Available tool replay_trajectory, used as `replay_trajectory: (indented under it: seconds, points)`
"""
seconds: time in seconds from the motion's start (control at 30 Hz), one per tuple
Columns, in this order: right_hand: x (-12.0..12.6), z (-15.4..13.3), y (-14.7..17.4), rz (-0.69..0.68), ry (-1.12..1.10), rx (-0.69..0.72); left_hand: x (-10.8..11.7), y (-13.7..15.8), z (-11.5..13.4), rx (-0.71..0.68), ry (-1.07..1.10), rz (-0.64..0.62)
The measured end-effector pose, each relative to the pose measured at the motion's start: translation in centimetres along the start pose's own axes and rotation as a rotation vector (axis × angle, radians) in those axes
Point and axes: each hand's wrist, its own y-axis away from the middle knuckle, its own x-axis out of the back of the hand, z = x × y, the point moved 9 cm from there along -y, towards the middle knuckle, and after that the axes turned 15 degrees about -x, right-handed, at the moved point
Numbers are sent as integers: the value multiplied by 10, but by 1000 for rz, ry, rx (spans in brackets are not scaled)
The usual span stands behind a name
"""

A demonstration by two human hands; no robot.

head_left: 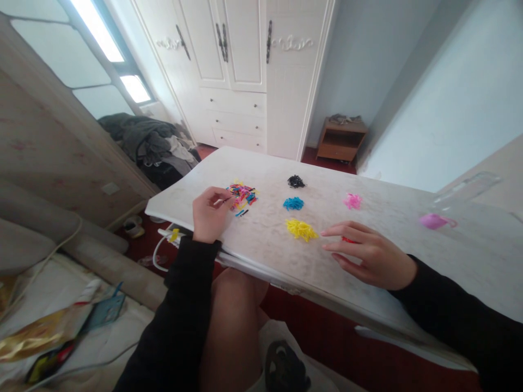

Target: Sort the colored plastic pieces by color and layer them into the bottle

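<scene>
My left hand (211, 213) is at the left of the table, thumb and fingertips pinched on a small dark strip (227, 200) whose kind I cannot make out. It is right beside a mixed heap of small coloured strips (245, 194), with loose blue and black ones (242, 213) in front. My right hand (365, 253) hovers with fingers apart, nothing visible in them. Its fingertips lie just right of a yellow pile (301, 230). Bits of red (347, 239) show behind its fingers, mostly hidden. Further off are a blue pile (293, 203), a black pile (296, 181) and a pink pile (352, 201).
A pink pouch-like object (435, 221) and a clear plastic container (468, 190) are on the right of the white table (265, 256). Beyond stand a white wardrobe (239, 71) and a brown nightstand (342, 140). Clothes (151, 141) are heaped at the left.
</scene>
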Motion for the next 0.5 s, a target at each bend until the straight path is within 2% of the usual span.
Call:
replay_trajectory:
  seconds: [0.17, 0.3, 0.4, 0.5]
  points:
    - [-2, 1, 1, 0, -6, 0, -31, 13, 24, 12, 260, -62]
    - [-2, 3, 0, 0, -24, -14, -75, 31, 49, 63, 502, -224]
    - [0, 1, -1, 4, -27, -18, -106, 47, 70, 105, 595, -361]
    - [2, 0, -2, 9, -19, -25, -129, 63, 87, 152, 687, -435]
